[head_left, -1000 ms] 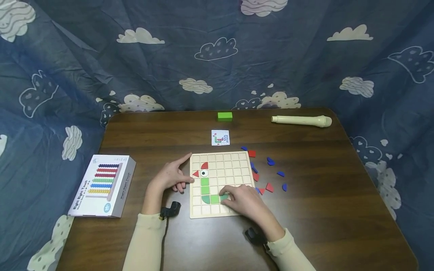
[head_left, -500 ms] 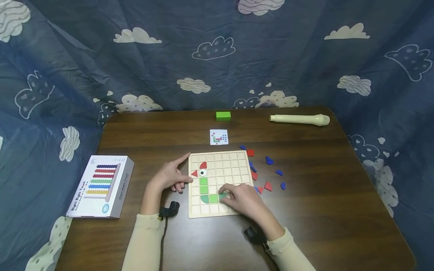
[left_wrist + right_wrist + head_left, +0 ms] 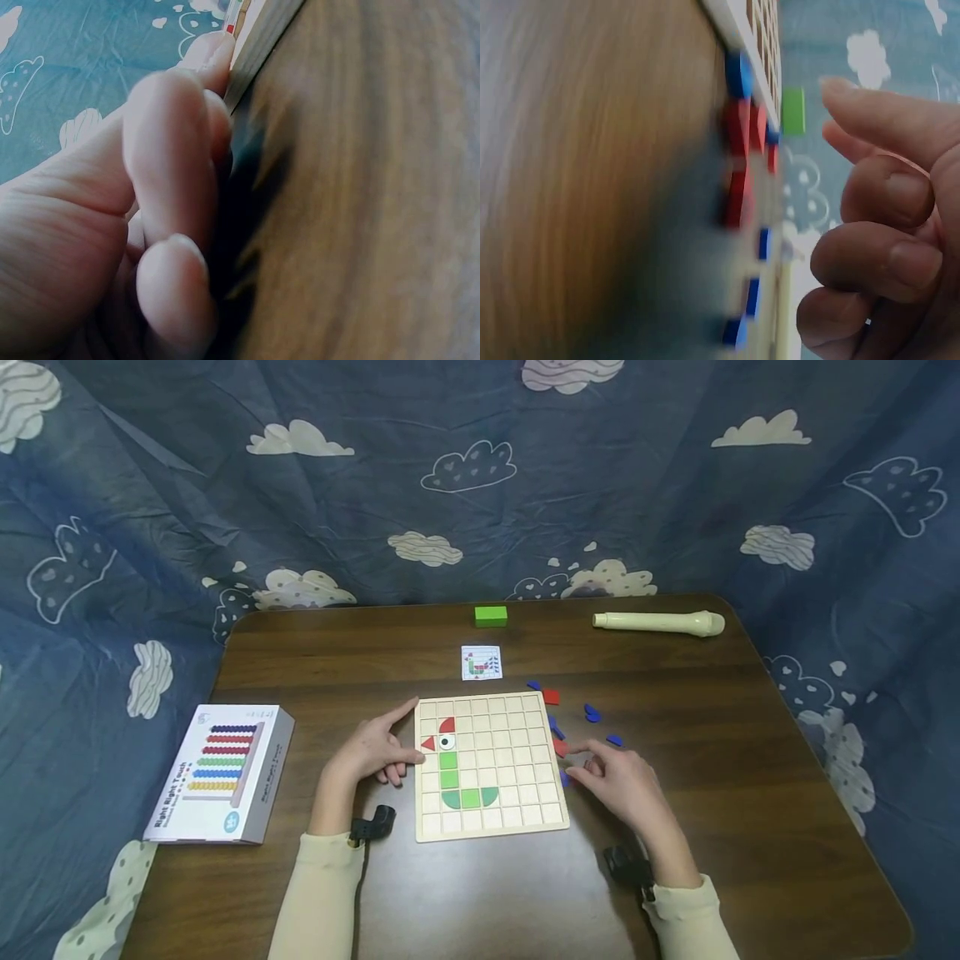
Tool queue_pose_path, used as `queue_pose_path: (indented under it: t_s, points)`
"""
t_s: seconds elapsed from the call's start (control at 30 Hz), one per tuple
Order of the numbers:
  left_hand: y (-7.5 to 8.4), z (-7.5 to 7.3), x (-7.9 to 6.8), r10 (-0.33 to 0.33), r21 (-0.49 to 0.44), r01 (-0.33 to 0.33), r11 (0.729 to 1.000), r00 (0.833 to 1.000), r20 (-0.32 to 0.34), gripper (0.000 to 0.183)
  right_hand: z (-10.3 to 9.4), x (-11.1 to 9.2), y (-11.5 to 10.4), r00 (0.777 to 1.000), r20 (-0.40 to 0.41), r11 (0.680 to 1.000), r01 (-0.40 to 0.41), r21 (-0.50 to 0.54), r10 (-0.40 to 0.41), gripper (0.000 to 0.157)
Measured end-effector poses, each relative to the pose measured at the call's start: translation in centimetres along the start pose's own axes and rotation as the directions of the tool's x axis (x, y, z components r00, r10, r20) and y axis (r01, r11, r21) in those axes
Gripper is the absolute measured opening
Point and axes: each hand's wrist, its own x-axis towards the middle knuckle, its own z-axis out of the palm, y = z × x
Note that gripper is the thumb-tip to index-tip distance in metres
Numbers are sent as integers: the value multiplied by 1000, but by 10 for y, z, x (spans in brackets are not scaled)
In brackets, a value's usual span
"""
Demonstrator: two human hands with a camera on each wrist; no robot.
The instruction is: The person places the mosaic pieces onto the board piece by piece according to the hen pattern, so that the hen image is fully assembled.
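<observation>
A pale wooden grid board [image 3: 517,777] lies on the table. Red, white and green tiles on it form an upright column that turns right along a lower row, ending in a green quarter-round tile [image 3: 490,797]. My left hand [image 3: 372,750] touches the board's left edge with index finger and thumb spread, the other fingers curled under. Just off the right edge hovers my right hand [image 3: 622,777], thumb and index finger apart and nothing between them. Its fingertips are right by a red tile [image 3: 560,747] and a blue tile [image 3: 565,778]. In the right wrist view, loose red tiles [image 3: 739,199] lie beyond the fingers.
Several blue tiles [image 3: 592,713] are scattered right of the board. Behind it lie a picture card [image 3: 482,662] and a green block [image 3: 491,617]. A cream microphone-shaped object [image 3: 660,623] lies at the back right. At the left is a white abacus box [image 3: 221,772].
My right hand has let go of the green quarter-round tile on the board and moved right to the loose tiles. My left hand stays at the board's edge. The head view has shifted slightly.
</observation>
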Motion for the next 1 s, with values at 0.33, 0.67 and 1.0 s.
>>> queue_pose_path:
  t_s: [0.33, 0.67, 1.0]
  points:
    - [0, -1, 0, -12, 2, 12, 1000, 1000, 2, 107, 3, -6, 12, 992, 120, 998, -34, -49, 40, 28]
    - [0, 0, 0, -4, -5, 4, 1000, 1000, -2, 105, 10, -7, 13, 997, 76, 996, -7, -88, 14, 22]
    - [0, -1, 0, -7, -5, 7, 1000, 1000, 0, 105, 11, -3, 14, 995, 68, 993, -73, -94, 79, 28]
